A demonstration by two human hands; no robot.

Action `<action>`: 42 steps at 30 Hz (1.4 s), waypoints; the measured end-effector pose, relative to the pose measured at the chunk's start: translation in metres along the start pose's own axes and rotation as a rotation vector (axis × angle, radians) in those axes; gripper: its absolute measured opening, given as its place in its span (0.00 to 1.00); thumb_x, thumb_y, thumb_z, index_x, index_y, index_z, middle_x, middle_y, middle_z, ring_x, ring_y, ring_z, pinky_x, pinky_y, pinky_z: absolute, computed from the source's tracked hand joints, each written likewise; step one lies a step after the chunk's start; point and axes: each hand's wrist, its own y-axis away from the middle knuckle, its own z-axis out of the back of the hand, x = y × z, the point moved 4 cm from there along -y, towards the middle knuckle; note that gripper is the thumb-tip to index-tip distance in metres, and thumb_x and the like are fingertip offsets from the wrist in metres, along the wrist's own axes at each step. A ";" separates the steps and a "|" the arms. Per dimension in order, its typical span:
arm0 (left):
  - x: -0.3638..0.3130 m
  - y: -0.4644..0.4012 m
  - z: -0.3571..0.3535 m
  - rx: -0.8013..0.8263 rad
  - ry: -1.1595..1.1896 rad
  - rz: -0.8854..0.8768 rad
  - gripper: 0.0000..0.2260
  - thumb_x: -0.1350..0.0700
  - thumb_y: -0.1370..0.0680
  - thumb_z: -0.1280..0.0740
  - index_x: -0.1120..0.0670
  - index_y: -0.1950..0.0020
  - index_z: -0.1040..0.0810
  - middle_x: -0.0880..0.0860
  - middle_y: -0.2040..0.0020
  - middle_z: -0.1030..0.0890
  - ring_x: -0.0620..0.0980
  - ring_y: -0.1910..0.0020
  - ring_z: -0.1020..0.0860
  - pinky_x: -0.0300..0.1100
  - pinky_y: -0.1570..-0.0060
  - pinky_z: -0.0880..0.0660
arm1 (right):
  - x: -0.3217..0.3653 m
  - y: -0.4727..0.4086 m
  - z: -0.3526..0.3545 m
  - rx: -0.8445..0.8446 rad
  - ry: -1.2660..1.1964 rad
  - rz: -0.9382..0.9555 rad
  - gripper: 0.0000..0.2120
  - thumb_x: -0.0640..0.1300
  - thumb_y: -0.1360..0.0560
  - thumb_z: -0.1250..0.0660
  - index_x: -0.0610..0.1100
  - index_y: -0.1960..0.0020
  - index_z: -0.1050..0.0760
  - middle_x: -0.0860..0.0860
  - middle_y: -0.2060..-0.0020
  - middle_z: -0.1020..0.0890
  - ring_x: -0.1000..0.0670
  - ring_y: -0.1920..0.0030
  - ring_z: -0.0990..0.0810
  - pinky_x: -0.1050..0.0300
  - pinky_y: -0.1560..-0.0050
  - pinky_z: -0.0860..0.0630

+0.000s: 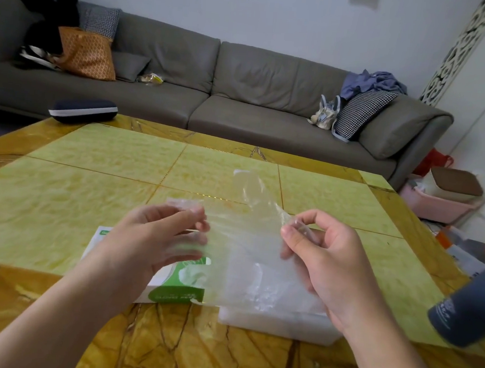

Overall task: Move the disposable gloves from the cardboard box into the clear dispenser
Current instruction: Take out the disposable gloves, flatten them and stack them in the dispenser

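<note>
From the head view, you are mid-transfer. Your left hand (147, 234) and right hand (325, 254) hold a thin clear glove (249, 228) stretched between them, raised above the bench (92, 157). The cardboard box (169, 282), white and green, lies on the bench under your left hand. The clear dispenser (276, 323) sits just beside it to the right, beneath the hanging film and your right wrist.

How far along: a layer of crinkled clear film seems to lie in the dispenser already, so some gloves look to be across, though the plastic is too see-through to judge how many. Whether the box holds more cannot be told, as your left hand covers its opening. The glove in your hands has yet to go down into the dispenser, and that looks like the step in hand.

The grip: your left fingers are curled, pinching one edge of the glove at the fingertips; motion blur softens the detail. Your right thumb and forefinger pinch the other edge, the remaining fingers loosely curled behind. One glove finger stands up past your right hand.

A dark cylinder (469, 309) lies at the bench's right edge, and a grey sofa (242, 96) runs behind.
</note>
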 end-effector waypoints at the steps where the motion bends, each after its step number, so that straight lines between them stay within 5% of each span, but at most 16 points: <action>1: 0.000 -0.001 0.000 -0.019 0.019 -0.008 0.12 0.52 0.27 0.27 0.61 0.51 0.16 0.58 0.54 0.16 0.53 0.58 0.16 0.47 0.53 0.17 | 0.000 0.000 0.000 0.000 0.002 0.003 0.04 0.42 0.18 0.31 0.42 0.51 0.21 0.44 0.66 0.16 0.47 0.74 0.32 0.61 0.78 0.38; 11: -0.016 0.011 -0.018 -0.086 0.042 -0.214 0.12 0.51 0.19 0.33 0.60 0.46 0.18 0.57 0.63 0.21 0.54 0.72 0.22 0.44 0.77 0.25 | 0.002 0.002 0.025 -0.173 -0.015 0.023 0.06 0.44 0.17 0.31 0.43 0.52 0.20 0.47 0.68 0.18 0.47 0.75 0.31 0.61 0.78 0.37; 17: -0.002 0.001 -0.025 -0.225 -0.131 -0.212 0.12 0.49 0.19 0.31 0.58 0.51 0.17 0.54 0.66 0.22 0.50 0.72 0.27 0.44 0.71 0.28 | -0.022 -0.005 0.061 -0.265 0.113 -0.090 0.09 0.45 0.18 0.29 0.43 0.56 0.18 0.43 0.69 0.18 0.47 0.74 0.28 0.61 0.78 0.36; 20: -0.018 0.019 -0.034 -0.394 -0.654 -0.601 0.06 0.47 0.20 0.30 0.48 0.53 0.21 0.46 0.62 0.20 0.44 0.64 0.23 0.45 0.63 0.25 | -0.041 -0.007 0.068 -0.253 0.205 -0.173 0.10 0.44 0.19 0.29 0.42 0.58 0.20 0.45 0.72 0.19 0.51 0.78 0.29 0.65 0.78 0.37; 23: -0.029 0.044 -0.090 -0.145 -0.971 -0.973 0.01 0.52 0.21 0.31 0.46 0.50 0.22 0.42 0.58 0.22 0.43 0.56 0.24 0.38 0.59 0.27 | -0.047 -0.009 0.065 -0.202 0.316 -0.203 0.11 0.43 0.21 0.30 0.42 0.61 0.23 0.51 0.75 0.21 0.53 0.82 0.29 0.66 0.80 0.36; 25: -0.005 0.033 -0.122 0.117 -1.181 -0.868 0.07 0.51 0.18 0.35 0.45 0.40 0.23 0.40 0.48 0.24 0.41 0.49 0.24 0.36 0.52 0.25 | -0.046 -0.010 0.060 -0.170 0.370 -0.189 0.10 0.43 0.22 0.31 0.42 0.62 0.24 0.48 0.74 0.20 0.53 0.81 0.28 0.63 0.79 0.34; 28: 0.037 0.007 -0.140 0.200 -1.439 -0.638 0.16 0.47 0.15 0.41 0.45 0.27 0.33 0.43 0.37 0.28 0.47 0.38 0.26 0.43 0.45 0.24 | -0.049 -0.012 0.058 -0.170 0.518 -0.161 0.10 0.47 0.22 0.31 0.44 0.60 0.24 0.47 0.71 0.18 0.52 0.77 0.25 0.58 0.75 0.28; 33: 0.064 -0.016 -0.133 0.305 -1.605 -0.335 0.19 0.39 0.16 0.43 0.46 0.28 0.32 0.45 0.39 0.26 0.49 0.39 0.24 0.46 0.46 0.24 | -0.050 -0.013 0.062 -0.225 0.768 -0.081 0.15 0.49 0.21 0.26 0.44 0.62 0.25 0.50 0.69 0.20 0.51 0.72 0.22 0.59 0.74 0.30; 42: 0.063 -0.038 -0.123 0.516 -1.656 -0.153 0.33 0.24 0.27 0.38 0.34 0.24 0.36 0.38 0.44 0.30 0.42 0.42 0.27 0.44 0.42 0.25 | -0.045 -0.013 0.058 -0.236 1.152 -0.055 0.16 0.52 0.19 0.29 0.49 0.60 0.31 0.52 0.65 0.22 0.47 0.66 0.21 0.54 0.69 0.25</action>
